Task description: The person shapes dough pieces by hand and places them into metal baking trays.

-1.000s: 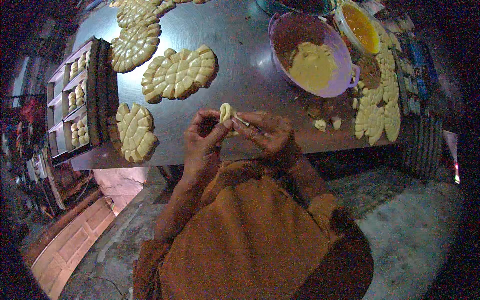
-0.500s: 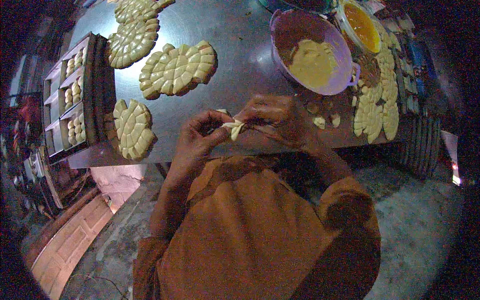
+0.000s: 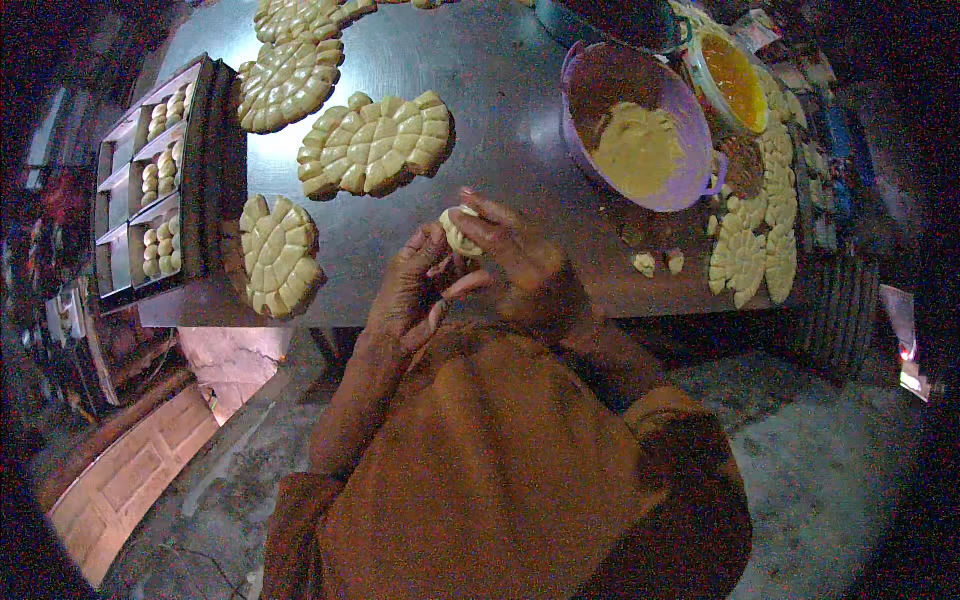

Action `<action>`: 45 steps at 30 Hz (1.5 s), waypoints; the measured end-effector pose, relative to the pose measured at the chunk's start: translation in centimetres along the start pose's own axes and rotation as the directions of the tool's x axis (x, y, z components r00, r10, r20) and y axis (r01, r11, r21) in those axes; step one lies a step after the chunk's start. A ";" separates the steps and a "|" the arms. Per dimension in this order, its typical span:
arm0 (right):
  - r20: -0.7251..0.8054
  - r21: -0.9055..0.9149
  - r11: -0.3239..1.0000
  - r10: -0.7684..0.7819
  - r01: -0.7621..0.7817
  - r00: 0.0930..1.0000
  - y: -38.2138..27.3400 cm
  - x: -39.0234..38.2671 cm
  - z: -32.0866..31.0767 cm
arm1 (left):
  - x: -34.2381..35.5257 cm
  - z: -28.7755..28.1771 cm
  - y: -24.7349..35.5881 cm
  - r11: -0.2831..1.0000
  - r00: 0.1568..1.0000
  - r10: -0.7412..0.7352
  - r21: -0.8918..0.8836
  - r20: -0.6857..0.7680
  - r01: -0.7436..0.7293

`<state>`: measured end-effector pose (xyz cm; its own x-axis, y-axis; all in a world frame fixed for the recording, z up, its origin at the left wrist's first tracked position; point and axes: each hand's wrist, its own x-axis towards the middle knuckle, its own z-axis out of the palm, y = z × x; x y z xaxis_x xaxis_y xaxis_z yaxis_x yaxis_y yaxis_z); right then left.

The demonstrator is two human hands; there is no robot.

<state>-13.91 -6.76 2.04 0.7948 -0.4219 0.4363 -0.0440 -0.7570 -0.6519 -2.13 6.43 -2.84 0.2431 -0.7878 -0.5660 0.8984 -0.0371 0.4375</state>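
Evidently this is fine finger work; I am watching over the head camera, noting left to right.

Far left: a compartmented box (image 3: 113, 212) is standing at the table's end, small dough balls (image 3: 165, 180) sitting in 3 of its sections. Beside it a segmented dough slab (image 3: 278, 258) is lying on the table (image 3: 500, 120).

Centre: the left hand (image 3: 400, 285) is standing half-curled, fingertips meeting the near-left side of the dough piece (image 3: 460, 232). I cannot tell whether those fingers are bearing any weight. The piece, small, pale and rounded, is being held off the table, between the 2 hands, near the front edge. The right hand (image 3: 525, 265) is gripping it, fingers wrapping over the top and hiding part of it.

Handling, my judgement: the dough is looking soft, so I am favouring light, even fingertip pressure; hard squeezing would be flattening its form. Best with the left steadying while the right is turning, and both staying low over the table.

Right: 2 dough scraps (image 3: 645, 264) are lying near a purple basin (image 3: 612, 72); I am keeping the right elbow's room in mind.
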 end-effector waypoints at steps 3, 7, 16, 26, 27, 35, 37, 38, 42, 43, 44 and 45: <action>-0.055 -0.170 0.985 -0.048 0.038 0.997 0.3 -1.3 0.7 | -0.3 0.8 0.6 1.000 0.999 0.015 -0.023 -0.032 -0.016; -0.149 -0.198 0.962 0.162 -0.190 0.976 -2.5 -0.4 0.6 | 0.0 0.6 1.1 0.995 0.996 0.084 0.054 0.009 -0.085; -0.112 0.322 0.845 0.483 -0.428 0.869 0.0 -1.2 -0.1 | 0.2 2.9 3.3 0.989 0.986 0.145 0.022 0.082 -0.147; -0.118 0.007 1.000 0.000 0.001 0.993 0.5 -2.3 0.3 | 0.4 1.3 -0.3 0.796 0.907 0.416 0.512 -0.072 -0.324; -0.063 -0.074 0.990 -0.125 0.120 0.990 1.4 -2.4 0.0 | 0.4 1.2 -0.2 0.789 0.908 0.413 0.525 -0.067 -0.320; 0.181 -0.031 0.997 -0.063 0.070 0.981 2.2 -1.1 -3.0 | -1.1 1.6 -0.5 0.615 0.919 0.393 0.732 0.036 -0.292; 0.162 0.067 0.976 0.196 -0.209 0.967 0.9 -0.7 -3.1 | -1.4 1.8 -0.5 0.574 0.925 0.372 0.766 0.073 -0.292; 0.156 0.101 0.947 0.288 -0.306 0.945 0.5 -0.5 -3.2 | -1.6 1.8 -0.5 0.557 0.930 0.357 0.778 0.090 -0.289; 0.223 0.100 0.924 0.342 -0.370 0.913 0.2 0.1 -3.5 | -2.2 1.6 -0.4 0.504 0.934 0.338 0.816 0.118 -0.285; 0.259 0.093 0.917 0.353 -0.387 0.899 0.2 0.1 -3.5 | -2.1 1.6 -0.4 0.494 0.934 0.339 0.822 0.116 -0.282; 0.290 0.119 0.888 0.397 -0.445 0.871 0.4 -0.1 -3.5 | -2.1 1.6 -0.4 0.485 0.933 0.342 0.830 0.112 -0.277; 0.322 0.142 0.853 0.440 -0.502 0.838 0.8 -0.4 -3.3 | -2.1 1.7 -0.6 0.477 0.932 0.348 0.835 0.107 -0.274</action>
<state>-16.25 -8.86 3.44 0.8419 -0.5259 -0.1206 -0.3507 -0.3634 -0.8631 -3.75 7.09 -0.73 0.4998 -0.8123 -0.3005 0.0565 -0.3156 0.9472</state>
